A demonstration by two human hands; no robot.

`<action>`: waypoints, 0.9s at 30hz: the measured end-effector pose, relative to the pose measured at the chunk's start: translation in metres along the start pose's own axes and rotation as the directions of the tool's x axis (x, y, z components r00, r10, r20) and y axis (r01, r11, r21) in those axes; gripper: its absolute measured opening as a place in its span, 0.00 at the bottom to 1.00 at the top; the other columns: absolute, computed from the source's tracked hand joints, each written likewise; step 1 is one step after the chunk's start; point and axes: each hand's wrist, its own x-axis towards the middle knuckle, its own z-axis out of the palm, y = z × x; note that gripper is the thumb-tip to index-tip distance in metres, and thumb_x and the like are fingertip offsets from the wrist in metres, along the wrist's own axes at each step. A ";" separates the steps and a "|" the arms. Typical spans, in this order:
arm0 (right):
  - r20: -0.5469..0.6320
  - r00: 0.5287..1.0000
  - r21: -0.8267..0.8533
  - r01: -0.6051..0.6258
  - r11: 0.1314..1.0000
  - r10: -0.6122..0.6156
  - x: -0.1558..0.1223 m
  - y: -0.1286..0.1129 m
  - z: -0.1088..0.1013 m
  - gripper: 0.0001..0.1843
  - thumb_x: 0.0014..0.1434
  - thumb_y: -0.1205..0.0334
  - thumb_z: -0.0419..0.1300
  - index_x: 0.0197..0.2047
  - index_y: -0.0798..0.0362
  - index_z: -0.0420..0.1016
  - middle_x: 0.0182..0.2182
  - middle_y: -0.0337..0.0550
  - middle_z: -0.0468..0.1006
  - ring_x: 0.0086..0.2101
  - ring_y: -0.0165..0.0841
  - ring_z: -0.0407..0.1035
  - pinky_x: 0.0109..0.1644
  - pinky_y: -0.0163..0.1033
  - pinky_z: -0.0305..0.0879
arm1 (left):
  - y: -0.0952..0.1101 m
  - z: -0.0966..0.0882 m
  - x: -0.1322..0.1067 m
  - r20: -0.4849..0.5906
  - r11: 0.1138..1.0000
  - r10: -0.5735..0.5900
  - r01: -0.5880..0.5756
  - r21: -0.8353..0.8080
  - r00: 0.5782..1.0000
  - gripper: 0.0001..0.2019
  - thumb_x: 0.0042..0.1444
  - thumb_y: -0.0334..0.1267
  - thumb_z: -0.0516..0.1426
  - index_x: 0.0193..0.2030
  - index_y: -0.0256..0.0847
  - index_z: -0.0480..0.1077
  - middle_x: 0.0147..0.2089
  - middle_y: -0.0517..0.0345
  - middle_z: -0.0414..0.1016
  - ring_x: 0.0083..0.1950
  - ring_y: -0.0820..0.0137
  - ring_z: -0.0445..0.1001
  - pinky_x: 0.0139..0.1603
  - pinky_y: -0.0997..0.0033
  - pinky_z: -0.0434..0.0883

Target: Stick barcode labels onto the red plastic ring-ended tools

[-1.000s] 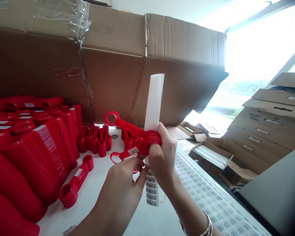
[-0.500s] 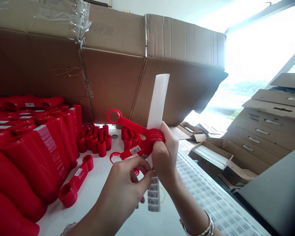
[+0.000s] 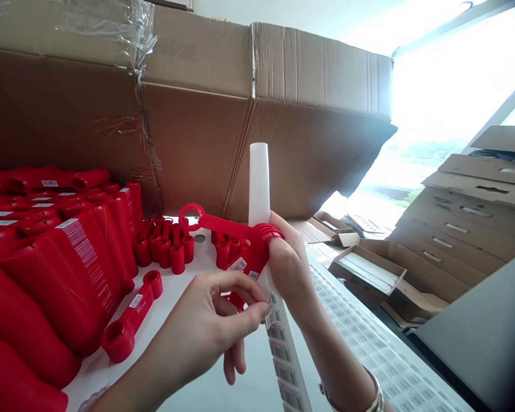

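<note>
Label strip point(image 3: 283, 360) swung rightward at foot, upper end now upright. Left hand point(image 3: 201, 332) in narrow pinch on top barcode label point(image 3: 272, 298); right hand point(image 3: 289, 266) clamped bare white backing point(image 3: 258, 183) against red ring-handled pieces point(image 3: 266, 233), just above pinch.

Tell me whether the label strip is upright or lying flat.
Upright: the white backing stands above the right hand, which grips it, and the barcode labels run down below.

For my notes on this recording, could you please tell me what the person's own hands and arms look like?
The left hand and right hand are bare, without gloves; no sleeve shows on either forearm. The right wrist wears silver-coloured bangles.
</note>
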 end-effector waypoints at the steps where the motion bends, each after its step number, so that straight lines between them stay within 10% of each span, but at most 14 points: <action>1: -0.009 1.000 0.005 0.009 1.000 -0.009 0.001 0.001 0.000 0.07 0.52 0.69 0.49 0.25 0.49 0.60 0.20 0.31 0.60 0.22 0.28 0.52 0.22 0.35 0.48 | 0.001 -0.001 -0.001 0.015 1.000 -0.005 0.005 -0.002 1.000 0.07 0.64 0.37 0.59 0.33 0.41 0.72 0.15 0.71 0.67 0.13 0.80 0.64 0.14 0.86 0.62; 7: -0.042 0.999 0.028 0.015 0.999 -0.013 0.004 0.000 -0.004 0.06 0.53 0.68 0.50 0.26 0.50 0.61 0.20 0.31 0.61 0.22 0.28 0.54 0.23 0.35 0.50 | 0.008 -0.011 -0.007 0.124 0.993 -0.007 0.022 -0.113 0.992 0.07 0.62 0.39 0.62 0.33 0.42 0.72 0.20 0.70 0.70 0.14 0.81 0.66 0.12 0.87 0.62; 18: 0.206 0.976 0.046 -0.083 0.995 0.072 -0.012 -0.018 0.001 0.07 0.57 0.69 0.50 0.31 0.50 0.66 0.24 0.35 0.69 0.25 0.31 0.62 0.23 0.35 0.53 | 0.026 -0.044 -0.023 -0.393 0.995 0.095 -0.086 0.040 0.915 0.09 0.62 0.45 0.62 0.37 0.43 0.73 0.15 0.71 0.67 0.10 0.78 0.62 0.09 0.87 0.57; 27: 0.222 0.975 0.065 -0.042 0.997 0.026 -0.022 -0.026 0.000 0.09 0.60 0.67 0.52 0.28 0.48 0.59 0.23 0.35 0.66 0.24 0.32 0.66 0.21 0.35 0.54 | 0.030 -0.043 -0.025 -0.460 0.993 0.099 -0.054 0.108 0.883 0.08 0.62 0.43 0.61 0.35 0.43 0.74 0.13 0.70 0.66 0.10 0.79 0.60 0.09 0.87 0.57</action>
